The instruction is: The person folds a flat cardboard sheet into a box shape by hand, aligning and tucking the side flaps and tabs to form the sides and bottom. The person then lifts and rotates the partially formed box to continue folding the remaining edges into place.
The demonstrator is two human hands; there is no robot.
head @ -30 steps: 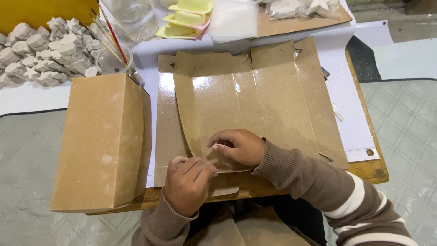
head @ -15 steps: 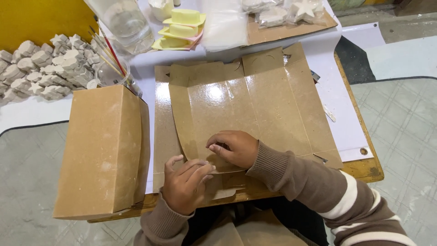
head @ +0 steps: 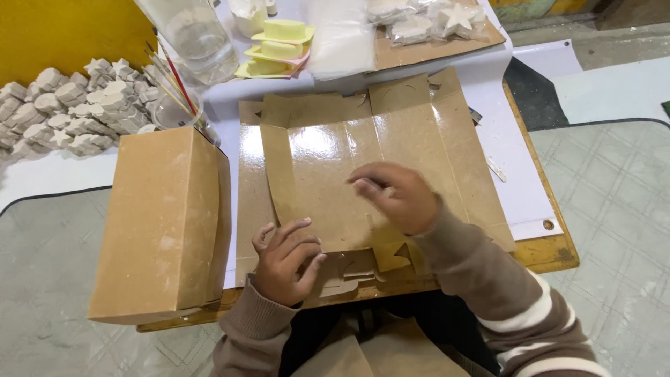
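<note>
A small wooden bench point(head: 551, 253), partly covered with white sheeting, stands on a pale patterned floor with a yellow wall at the far left. Spread across its middle lies an unfolded brown cardboard box blank point(head: 363, 174), glossy where the light strikes it, creased into panels with flaps and cut tabs along its near and far edges; a second flat sheet seems to lie beneath it. The left hand point(head: 285, 260) rests on the blank's near left corner, fingers spread and loosely open, pressing rather than gripping. The right hand point(head: 394, 195) hovers over the centre panel, fingers curled; whether its grip has hold of anything I cannot tell. Just left of the blank stands an assembled brown box point(head: 164, 223), touching its edge. Behind that are a glass jar of paintbrushes point(head: 171, 105), a heap of small white plaster figures point(head: 70, 112), a clear plastic container point(head: 195, 35), yellow moulds point(head: 279, 45) and bagged white casts on cardboard point(head: 426, 28).
</note>
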